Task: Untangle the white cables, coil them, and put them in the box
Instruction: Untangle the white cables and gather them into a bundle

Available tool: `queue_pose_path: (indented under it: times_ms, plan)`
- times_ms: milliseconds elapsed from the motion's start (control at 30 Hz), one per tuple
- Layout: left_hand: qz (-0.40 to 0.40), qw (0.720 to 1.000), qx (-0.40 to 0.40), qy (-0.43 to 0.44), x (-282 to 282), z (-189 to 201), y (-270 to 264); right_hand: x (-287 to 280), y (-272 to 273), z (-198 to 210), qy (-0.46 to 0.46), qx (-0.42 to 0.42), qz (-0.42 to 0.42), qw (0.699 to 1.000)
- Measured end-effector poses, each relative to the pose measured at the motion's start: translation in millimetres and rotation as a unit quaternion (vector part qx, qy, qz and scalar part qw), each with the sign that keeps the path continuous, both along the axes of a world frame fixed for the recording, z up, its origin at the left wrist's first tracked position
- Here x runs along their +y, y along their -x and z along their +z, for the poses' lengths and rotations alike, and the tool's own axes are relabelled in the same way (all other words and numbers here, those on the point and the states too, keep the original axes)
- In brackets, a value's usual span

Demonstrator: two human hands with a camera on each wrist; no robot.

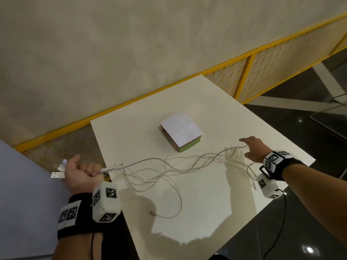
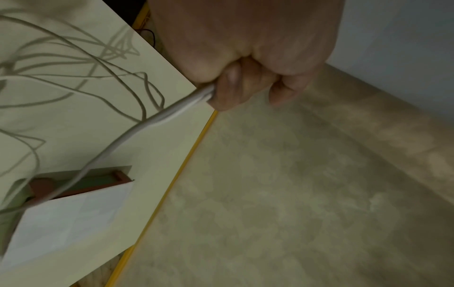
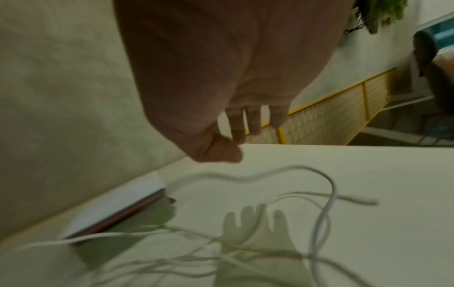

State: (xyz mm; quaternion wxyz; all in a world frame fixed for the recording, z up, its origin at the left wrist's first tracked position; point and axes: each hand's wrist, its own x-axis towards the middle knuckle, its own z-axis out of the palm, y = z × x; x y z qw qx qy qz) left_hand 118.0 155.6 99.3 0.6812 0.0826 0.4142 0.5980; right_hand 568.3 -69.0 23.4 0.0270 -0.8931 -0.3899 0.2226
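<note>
Lower left of the head view: the left hand (image 1: 80, 173) is fisted around the bundled ends of the white cables (image 1: 169, 164), with USB plugs (image 1: 57, 175) protruding behind the fist. The left wrist view confirms the fingers (image 2: 228, 91) curled tight on at least two strands. Gripping at the connector ends probably anchors the bundle so the strands can be drawn apart along their length.

Centre: the cables run in loose, crossing waves across the white table (image 1: 206, 212), partly lifted above it, with one long loop trailing toward the lower middle of the frame. They remain intertwined; no coil is formed.

Centre right: the right hand (image 1: 251, 147) hovers with fingers spread and mostly straight. The strands pass at its fingertips, but whether any is pinched cannot be told; the right wrist view shows the cables below the hand, not enclosed by it.

Beyond the cables: the box (image 1: 181, 133), white lid propped up on it, holds no cable.
</note>
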Motion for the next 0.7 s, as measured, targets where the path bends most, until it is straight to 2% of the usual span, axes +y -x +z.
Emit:
queue_pose_path:
  times_ms: [100,200,267,367,467,533,700]
  plan:
    - [-0.034,0.999,0.018,-0.001,-9.8,-1.9,-9.2,25.9,46.5,17.1,-0.091,0.027,0.038,0.995]
    - [-0.071,0.997,0.031,0.003,-17.9,-8.6,-19.2,63.6,132.0,56.0,-0.191,0.166,0.151,0.956]
    - [-0.087,0.995,0.039,0.003,-23.2,-9.9,-26.8,86.4,196.4,78.2,-0.182,0.232,0.254,0.921]
    - [-0.124,0.991,0.052,-0.007,-34.2,-7.4,-38.0,119.9,278.0,87.1,-0.152,0.245,0.356,0.889]
    - [-0.166,0.983,0.082,-0.019,-40.8,-6.0,-37.2,137.9,315.3,76.1,-0.161,0.303,0.32,0.883]
    - [-0.153,0.986,0.065,-0.013,-38.6,-8.7,-32.5,139.9,320.0,67.3,-0.155,0.323,0.29,0.888]
    - [-0.152,0.986,0.061,0.018,-32.9,-19.2,-25.3,139.4,319.6,51.6,-0.127,0.258,0.308,0.907]
